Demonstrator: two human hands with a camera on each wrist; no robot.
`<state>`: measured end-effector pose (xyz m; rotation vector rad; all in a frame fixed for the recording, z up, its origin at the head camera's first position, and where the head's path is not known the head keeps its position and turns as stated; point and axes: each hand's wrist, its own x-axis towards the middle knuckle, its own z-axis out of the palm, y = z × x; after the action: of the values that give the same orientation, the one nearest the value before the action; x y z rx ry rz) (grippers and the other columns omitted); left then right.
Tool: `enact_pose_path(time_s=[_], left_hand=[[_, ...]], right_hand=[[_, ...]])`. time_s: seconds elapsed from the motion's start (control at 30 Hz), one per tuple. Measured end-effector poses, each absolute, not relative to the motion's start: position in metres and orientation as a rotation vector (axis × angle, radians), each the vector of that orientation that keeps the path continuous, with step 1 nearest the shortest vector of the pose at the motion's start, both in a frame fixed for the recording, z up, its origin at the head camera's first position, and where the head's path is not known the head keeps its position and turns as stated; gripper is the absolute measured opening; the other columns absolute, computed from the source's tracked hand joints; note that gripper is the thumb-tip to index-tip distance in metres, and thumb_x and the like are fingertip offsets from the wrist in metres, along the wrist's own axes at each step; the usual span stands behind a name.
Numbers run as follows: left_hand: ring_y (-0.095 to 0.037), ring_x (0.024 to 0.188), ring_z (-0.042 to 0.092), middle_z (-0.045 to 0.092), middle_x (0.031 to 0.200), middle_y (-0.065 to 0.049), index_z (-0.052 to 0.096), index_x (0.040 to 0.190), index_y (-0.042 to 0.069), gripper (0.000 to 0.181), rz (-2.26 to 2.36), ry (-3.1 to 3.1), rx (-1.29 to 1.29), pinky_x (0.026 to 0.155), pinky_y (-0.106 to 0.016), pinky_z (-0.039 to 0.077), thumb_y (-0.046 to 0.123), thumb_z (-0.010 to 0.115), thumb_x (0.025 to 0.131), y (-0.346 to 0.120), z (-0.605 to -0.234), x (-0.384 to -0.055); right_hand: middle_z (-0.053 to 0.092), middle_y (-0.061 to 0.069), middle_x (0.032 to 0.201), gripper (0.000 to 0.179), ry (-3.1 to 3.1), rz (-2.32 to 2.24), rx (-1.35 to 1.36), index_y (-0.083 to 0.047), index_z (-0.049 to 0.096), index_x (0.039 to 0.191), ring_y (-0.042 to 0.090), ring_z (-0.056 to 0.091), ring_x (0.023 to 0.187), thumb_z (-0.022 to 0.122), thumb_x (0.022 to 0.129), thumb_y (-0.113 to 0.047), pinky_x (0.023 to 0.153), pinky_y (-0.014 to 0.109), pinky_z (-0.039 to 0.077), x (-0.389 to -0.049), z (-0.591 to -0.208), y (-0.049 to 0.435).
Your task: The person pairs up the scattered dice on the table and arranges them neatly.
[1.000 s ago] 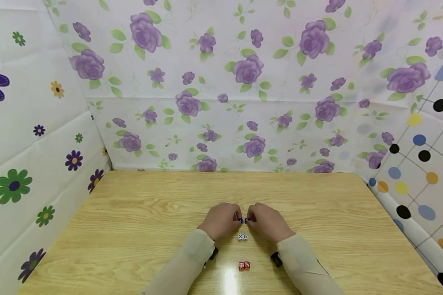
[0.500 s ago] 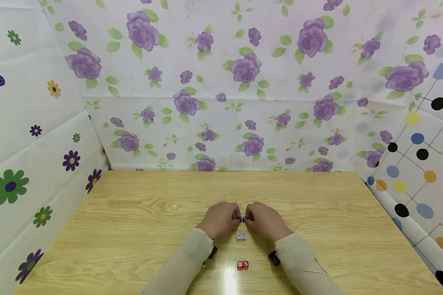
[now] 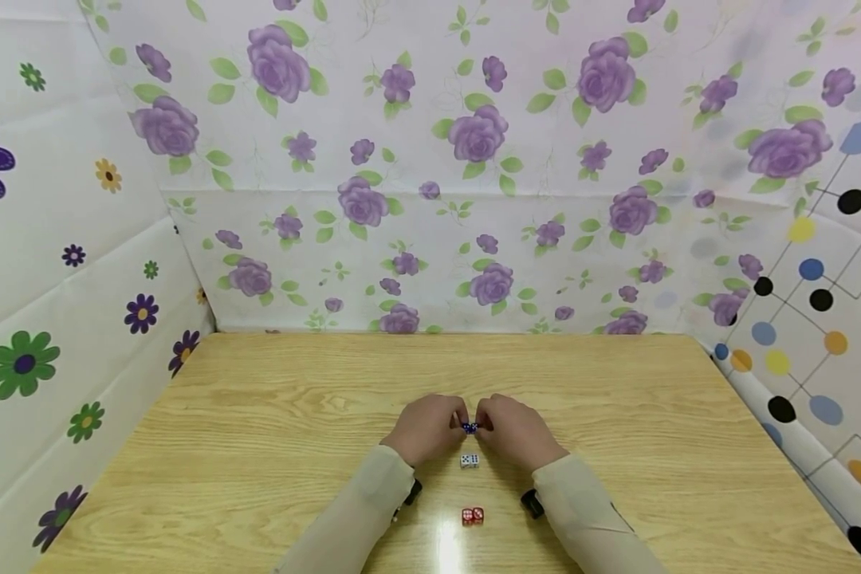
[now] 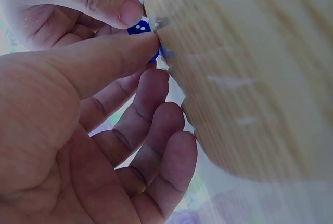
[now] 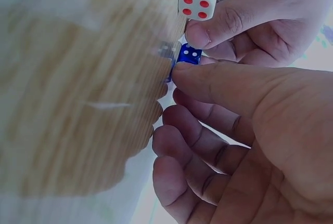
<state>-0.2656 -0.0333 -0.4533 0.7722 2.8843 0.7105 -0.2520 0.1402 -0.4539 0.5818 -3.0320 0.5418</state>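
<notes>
Two blue dice with white dots, a left die (image 3: 465, 428) and a right die (image 3: 474, 428), sit side by side on the table in the head view, with no gap I can make out. My left hand (image 3: 425, 431) pinches the left one between thumb and a finger; my right hand (image 3: 520, 433) pinches the other from the right. Both wrist views show blue partly covered by the thumbs: a blue die (image 4: 139, 27) in the left, a blue die (image 5: 189, 54) in the right. Nearer me, two white dice (image 3: 469, 461) stand together.
Closer to the front of the wooden table (image 3: 258, 446), two red dice (image 3: 473, 516) sit side by side between my forearms. A flowered cloth (image 3: 430, 159) hangs behind the table, and patterned cloths flank it on both sides.
The two blue dice, slightly apart before, have come together as my right hand shifted a little left. The white and red dice have stayed in place.
</notes>
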Motion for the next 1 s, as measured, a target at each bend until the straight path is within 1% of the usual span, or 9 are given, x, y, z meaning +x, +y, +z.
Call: enact_pose_path(time_s=[0.17,0.4,0.53,0.87,1.0], left_hand=[[-0.006,0.065,0.052,0.06,0.075,0.011,0.068,0.089,0.018,0.004,0.699,2.887,0.767,0.061,-0.025,0.044,0.018,0.07,0.086,-0.0333,-0.4542,-0.2658],[-0.005,0.068,0.054,0.063,0.079,0.01,0.07,0.09,0.017,0.005,0.688,2.899,0.761,0.064,-0.025,0.047,0.021,0.069,0.087,-0.0335,-0.4521,-0.2665],[-0.004,0.068,0.054,0.063,0.08,0.01,0.07,0.091,0.016,0.007,0.695,2.883,0.749,0.064,-0.024,0.047,0.021,0.069,0.087,-0.0332,-0.4519,-0.2648],[-0.005,0.066,0.053,0.062,0.077,0.01,0.07,0.09,0.015,0.005,0.708,2.865,0.738,0.062,-0.024,0.046,0.018,0.069,0.087,-0.0316,-0.4517,-0.2648],[-0.006,0.068,0.054,0.063,0.08,0.009,0.07,0.091,0.014,0.007,0.693,2.866,0.74,0.064,-0.025,0.047,0.016,0.069,0.085,-0.0325,-0.4507,-0.2665]], right_hand=[[0.052,-0.006,0.076,0.009,-3.032,0.528,0.598,-0.016,0.064,0.084,0.008,0.047,0.065,0.072,0.084,-0.019,0.059,0.027,0.043,-0.2524,-0.4539,0.1392],[0.051,-0.005,0.076,0.009,-3.034,0.545,0.59,-0.016,0.064,0.083,0.008,0.047,0.064,0.072,0.084,-0.019,0.058,0.027,0.042,-0.254,-0.4541,0.1375],[0.053,-0.005,0.076,0.008,-3.041,0.552,0.59,-0.016,0.065,0.084,0.008,0.047,0.065,0.072,0.084,-0.018,0.059,0.027,0.043,-0.2531,-0.4548,0.1378],[0.054,-0.004,0.077,0.008,-3.05,0.589,0.579,-0.014,0.065,0.084,0.009,0.048,0.066,0.072,0.084,-0.017,0.061,0.028,0.044,-0.2533,-0.454,0.1416],[0.054,-0.004,0.077,0.006,-3.059,0.601,0.579,-0.015,0.065,0.084,0.009,0.048,0.066,0.071,0.085,-0.016,0.062,0.028,0.044,-0.2554,-0.4535,0.1438]])
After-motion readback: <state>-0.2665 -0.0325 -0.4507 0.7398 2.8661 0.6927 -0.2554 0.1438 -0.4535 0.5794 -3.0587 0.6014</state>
